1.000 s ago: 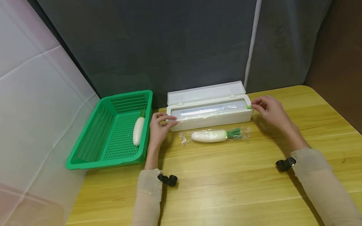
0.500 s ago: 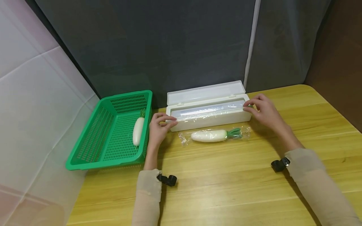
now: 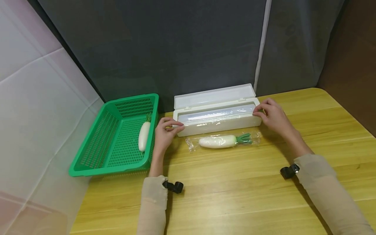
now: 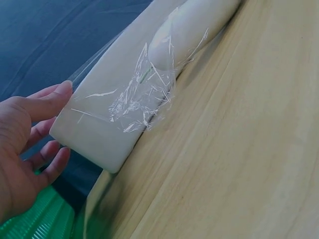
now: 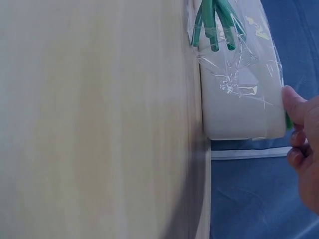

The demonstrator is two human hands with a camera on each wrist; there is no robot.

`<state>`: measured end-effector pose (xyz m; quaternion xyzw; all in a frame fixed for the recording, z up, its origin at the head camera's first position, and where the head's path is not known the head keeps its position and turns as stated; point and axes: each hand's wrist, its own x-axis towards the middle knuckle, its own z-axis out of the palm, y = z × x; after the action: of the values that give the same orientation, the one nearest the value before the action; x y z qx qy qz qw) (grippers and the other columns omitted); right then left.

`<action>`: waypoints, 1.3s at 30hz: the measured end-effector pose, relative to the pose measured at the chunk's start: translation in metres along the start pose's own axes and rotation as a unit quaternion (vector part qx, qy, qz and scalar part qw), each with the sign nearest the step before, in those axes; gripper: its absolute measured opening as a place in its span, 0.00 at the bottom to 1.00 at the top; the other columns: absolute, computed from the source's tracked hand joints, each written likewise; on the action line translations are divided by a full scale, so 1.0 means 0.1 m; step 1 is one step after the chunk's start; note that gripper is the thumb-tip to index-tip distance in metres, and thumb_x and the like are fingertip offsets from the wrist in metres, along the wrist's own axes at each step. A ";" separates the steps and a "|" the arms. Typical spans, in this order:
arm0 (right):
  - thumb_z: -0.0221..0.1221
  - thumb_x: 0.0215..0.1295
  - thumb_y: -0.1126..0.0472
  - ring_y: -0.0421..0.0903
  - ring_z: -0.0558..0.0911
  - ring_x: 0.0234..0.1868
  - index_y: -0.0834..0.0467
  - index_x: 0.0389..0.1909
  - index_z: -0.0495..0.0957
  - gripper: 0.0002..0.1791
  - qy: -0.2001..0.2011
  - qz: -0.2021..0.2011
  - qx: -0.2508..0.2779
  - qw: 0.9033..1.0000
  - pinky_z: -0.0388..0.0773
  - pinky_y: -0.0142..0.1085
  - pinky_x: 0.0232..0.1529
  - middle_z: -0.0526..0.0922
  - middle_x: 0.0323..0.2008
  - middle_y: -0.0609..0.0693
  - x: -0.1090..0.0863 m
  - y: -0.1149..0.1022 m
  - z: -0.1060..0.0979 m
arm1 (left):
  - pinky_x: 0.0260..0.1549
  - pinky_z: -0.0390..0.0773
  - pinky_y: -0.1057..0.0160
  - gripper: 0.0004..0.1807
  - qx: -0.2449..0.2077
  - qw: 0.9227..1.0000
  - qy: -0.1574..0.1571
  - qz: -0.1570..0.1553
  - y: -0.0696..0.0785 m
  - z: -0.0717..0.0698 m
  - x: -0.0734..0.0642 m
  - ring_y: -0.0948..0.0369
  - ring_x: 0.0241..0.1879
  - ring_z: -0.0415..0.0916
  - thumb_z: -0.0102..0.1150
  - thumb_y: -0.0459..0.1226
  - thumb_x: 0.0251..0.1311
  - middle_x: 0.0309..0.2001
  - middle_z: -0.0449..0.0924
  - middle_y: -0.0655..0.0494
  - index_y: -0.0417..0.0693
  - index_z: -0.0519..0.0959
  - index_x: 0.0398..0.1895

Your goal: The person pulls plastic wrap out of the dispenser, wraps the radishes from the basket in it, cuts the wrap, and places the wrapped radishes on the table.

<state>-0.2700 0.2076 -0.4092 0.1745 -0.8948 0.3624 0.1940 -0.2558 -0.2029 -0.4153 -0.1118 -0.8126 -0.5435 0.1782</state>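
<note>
A white cling film dispenser (image 3: pixel 220 125) stands on the table with its lid (image 3: pixel 214 96) raised and a roll of film inside. Clear cling film (image 3: pixel 217 120) comes over its front edge. At the front left corner my left hand (image 3: pixel 164 133) pinches the film between thumb and fingers; the left wrist view shows film stretched from the thumb tip (image 4: pixel 65 88). My right hand (image 3: pixel 273 117) pinches the film's other corner at the right end, with a bit of green slider (image 5: pixel 289 121) behind the thumb. A white radish (image 3: pixel 218 141), wrapped in film, lies just in front.
Left of the dispenser is a green plastic basket (image 3: pixel 111 169) holding another white radish (image 3: pixel 144 136), unwrapped. A dark curtain (image 3: pixel 176 49) hangs behind the wooden table (image 3: pixel 229 195), with a pale panel (image 3: pixel 35 114) along the left side.
My right hand has moved slightly left, off the green slider at the dispenser's end and onto the film's corner. The left hand has stayed at its corner.
</note>
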 end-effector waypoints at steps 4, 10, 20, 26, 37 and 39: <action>0.65 0.66 0.68 0.52 0.72 0.40 0.65 0.34 0.83 0.03 -0.007 0.003 -0.010 1.000 0.71 0.40 0.42 0.73 0.40 0.56 0.01 -0.01 0.01 | 0.37 0.73 0.65 0.06 -0.001 1.000 -0.005 0.002 0.00 -0.01 0.00 0.56 0.39 0.67 0.76 0.33 0.54 0.45 0.76 0.48 0.38 0.89 0.32; 0.63 0.68 0.69 0.55 0.73 0.41 0.66 0.35 0.81 0.03 -0.019 0.003 -0.021 1.000 0.74 0.50 0.45 0.71 0.41 0.58 0.01 -0.01 0.01 | 0.35 0.71 0.65 0.06 0.001 1.000 -0.018 -0.002 -0.01 -0.02 0.00 0.49 0.37 0.68 0.75 0.34 0.55 0.43 0.77 0.46 0.39 0.89 0.33; 0.67 0.64 0.68 0.55 0.72 0.40 0.63 0.39 0.83 0.05 0.009 -0.025 -0.017 0.999 0.71 0.48 0.42 0.71 0.42 0.59 0.00 -0.01 0.02 | 0.33 0.67 0.62 0.07 0.002 0.999 -0.032 0.005 0.03 -0.02 -0.01 0.37 0.38 0.65 0.72 0.30 0.57 0.44 0.77 0.36 0.32 0.88 0.35; 0.70 0.59 0.69 0.54 0.73 0.40 0.63 0.34 0.84 0.04 0.021 -0.036 -0.020 0.999 0.71 0.46 0.41 0.72 0.40 0.58 0.01 -0.02 0.03 | 0.33 0.68 0.63 0.06 -0.004 0.999 -0.049 0.008 0.30 -0.06 -0.07 0.45 0.35 0.66 0.70 0.26 0.58 0.42 0.77 0.34 0.27 0.86 0.35; 0.70 0.59 0.69 0.52 0.73 0.38 0.63 0.32 0.84 0.03 0.017 -0.027 -0.021 0.999 0.71 0.42 0.39 0.74 0.38 0.56 0.03 -0.02 0.03 | 0.35 0.69 0.62 0.05 -0.005 0.997 -0.080 0.020 0.38 -0.11 -0.08 0.51 0.34 0.67 0.68 0.25 0.59 0.41 0.81 0.34 0.27 0.85 0.34; 0.70 0.59 0.69 0.51 0.73 0.37 0.63 0.32 0.84 0.03 0.019 -0.027 -0.023 0.999 0.71 0.41 0.39 0.74 0.38 0.56 0.03 -0.01 0.03 | 0.35 0.69 0.62 0.05 -0.004 0.996 -0.082 0.021 0.38 -0.11 -0.08 0.52 0.34 0.67 0.68 0.25 0.59 0.41 0.81 0.34 0.27 0.85 0.34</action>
<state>-0.2726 0.2037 -0.4092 0.1874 -0.8938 0.3397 0.2250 -0.2320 -0.1986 -0.3829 -0.1732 -0.8200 -0.5316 0.1221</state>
